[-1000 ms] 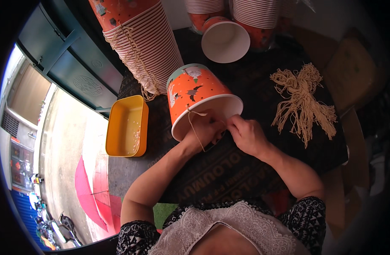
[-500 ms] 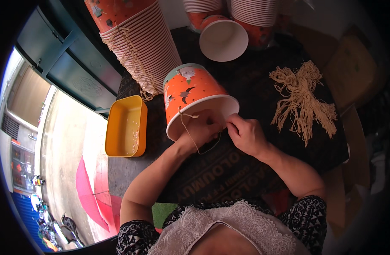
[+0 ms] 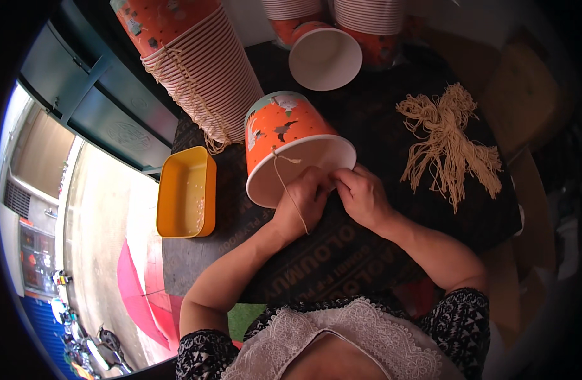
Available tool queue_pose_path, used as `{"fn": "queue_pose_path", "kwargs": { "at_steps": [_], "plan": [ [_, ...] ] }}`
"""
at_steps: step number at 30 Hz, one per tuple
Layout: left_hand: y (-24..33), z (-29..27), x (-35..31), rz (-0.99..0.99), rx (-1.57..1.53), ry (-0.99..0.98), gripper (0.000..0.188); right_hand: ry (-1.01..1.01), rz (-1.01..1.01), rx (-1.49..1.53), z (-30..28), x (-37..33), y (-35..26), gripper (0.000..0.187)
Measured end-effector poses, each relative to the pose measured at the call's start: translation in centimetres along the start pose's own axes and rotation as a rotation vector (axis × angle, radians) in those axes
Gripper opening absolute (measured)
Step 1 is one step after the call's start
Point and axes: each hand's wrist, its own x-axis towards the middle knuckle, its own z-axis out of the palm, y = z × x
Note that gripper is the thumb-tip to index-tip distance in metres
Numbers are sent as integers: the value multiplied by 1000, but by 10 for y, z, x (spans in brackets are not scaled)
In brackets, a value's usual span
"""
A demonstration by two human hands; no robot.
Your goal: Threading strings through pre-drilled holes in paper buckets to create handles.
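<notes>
The work surface was a dark board (image 3: 367, 253) whose left edge lay well to the left of the left hand (image 3: 303, 202), past a yellow rectangular plastic tray (image 3: 184, 193); beyond that edge the view dropped away to a pavement far below. Bare board lay open on the near side of both hands, towards the person's body. An orange paper bucket with a white rim (image 3: 284, 136) lay on its side directly ahead of the hands, its open mouth turned towards them. The left hand was curled shut, fingers pinched at the bucket's lower rim, and a thin beige string (image 3: 287, 190) ran from a hole near the rim down across the back of that hand. The right hand (image 3: 362, 197) was likewise closed, fingertips meeting those of the left at the rim; what it pinched could not be made out. A loose bundle of beige cut strings (image 3: 448, 144) lay to the right of the right hand, apart from it. A leaning stack of orange paper buckets (image 3: 196, 69) stood ahead and to the left, and an upturned white-lined bucket (image 3: 325, 58) farther ahead.
</notes>
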Motion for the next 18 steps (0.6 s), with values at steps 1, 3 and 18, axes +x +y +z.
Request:
{"fn": "queue_pose_path", "kwargs": {
  "at_steps": [1, 3, 18],
  "plan": [
    [1, 0, 1, 1, 0, -3, 18, 2, 3, 0, 1, 0, 2, 13],
    [3, 0, 2, 115, 106, 14, 23, -10, -9, -18, 2, 0, 5, 16],
    [-8, -3, -1, 319, 528, -76, 20, -15, 9, 44, 0, 4, -5, 19]
  ]
}}
